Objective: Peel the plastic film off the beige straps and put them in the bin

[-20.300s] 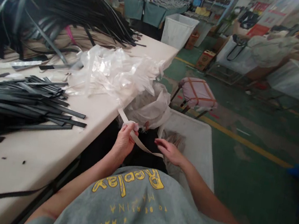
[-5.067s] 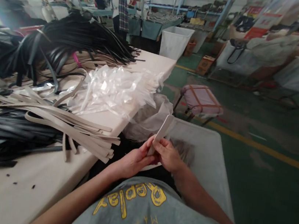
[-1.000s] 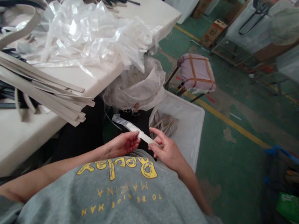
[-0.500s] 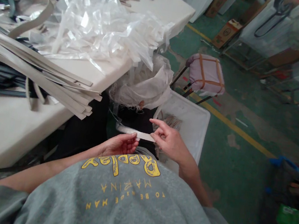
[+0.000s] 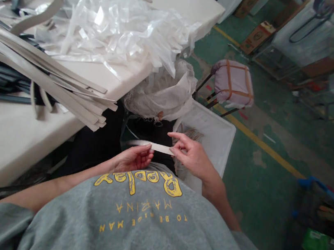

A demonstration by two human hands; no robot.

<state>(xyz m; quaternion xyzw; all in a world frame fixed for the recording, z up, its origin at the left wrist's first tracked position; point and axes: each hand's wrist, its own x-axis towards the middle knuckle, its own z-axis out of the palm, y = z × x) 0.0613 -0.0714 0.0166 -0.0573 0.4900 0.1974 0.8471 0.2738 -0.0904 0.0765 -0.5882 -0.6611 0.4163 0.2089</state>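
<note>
A pale cream strap (image 5: 162, 149) is stretched between my hands, low in front of my shirt. My left hand (image 5: 133, 157) pinches it between thumb and curled fingers. On the other side, my right hand (image 5: 192, 155) grips the strap with thumb and fingertips, its index finger pointing out to the left. Beyond my left hand, the strap's far part is blurred against the dark cloth over my lap. To the left, a bundle of similar cream straps (image 5: 63, 85) lies on the table (image 5: 28, 138), its cut ends jutting past the edge.
Crumpled clear plastic sleeves (image 5: 121, 27) are heaped on the table. Below its corner hangs a whitish sack (image 5: 165, 95). A white bin (image 5: 218, 136) holding brownish strips stands beyond my right hand. A cushioned stool (image 5: 233, 82) and a dark crate (image 5: 320, 229) are to the right.
The piece of clear plastic seen earlier near the strap's left part no longer shows there. My left hand has shifted slightly left along the strap; the right hand has barely moved.
</note>
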